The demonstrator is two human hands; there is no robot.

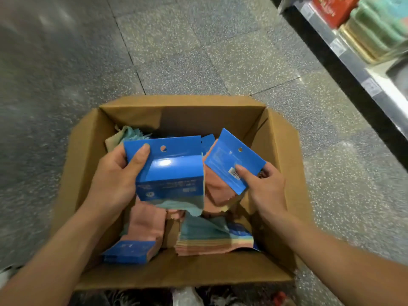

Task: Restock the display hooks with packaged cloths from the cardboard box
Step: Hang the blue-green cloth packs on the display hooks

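Observation:
An open cardboard box (141, 277) sits on the floor below me. Over it, my left hand (114, 175) grips a thick bundle of cloth packs (172, 171) with blue card headers and a hang hole; teal cloth hangs from its bottom. My right hand (265, 186) holds a single pack (229, 160) with a blue header and salmon cloth, tilted to the right. More packs lie in the box: a salmon one (141, 235) at the near left and a pastel stack (209, 239) in the middle. No display hooks are in view.
Speckled grey floor tiles (198, 51) surround the box. A shop shelf (353, 62) runs along the upper right, with a red carton (331, 9) and green-and-gold stacked goods (375, 34) on it. Dark blurred items lie at the bottom edge.

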